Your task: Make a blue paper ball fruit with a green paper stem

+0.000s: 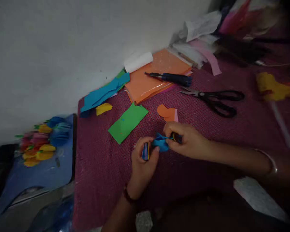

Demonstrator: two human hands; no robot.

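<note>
Over a maroon woven cloth [106,180], my left hand [142,161] is closed on a thin stack of folded coloured paper pieces [145,151], held upright between thumb and fingers. My right hand [186,140] pinches a crumpled blue paper piece [160,142], which reaches across to the left hand's fingertips. A small dark object shows inside the right hand's fingers; I cannot make it out. The two hands are almost touching.
A green paper rectangle [127,122], orange and pink cut shapes [168,112], black scissors [215,98], a blue-handled tool [174,78] on orange sheets [157,74], a white roll [138,62], blue strips [103,93] lie beyond. Paper flowers [42,140] sit at left on a blue sheet.
</note>
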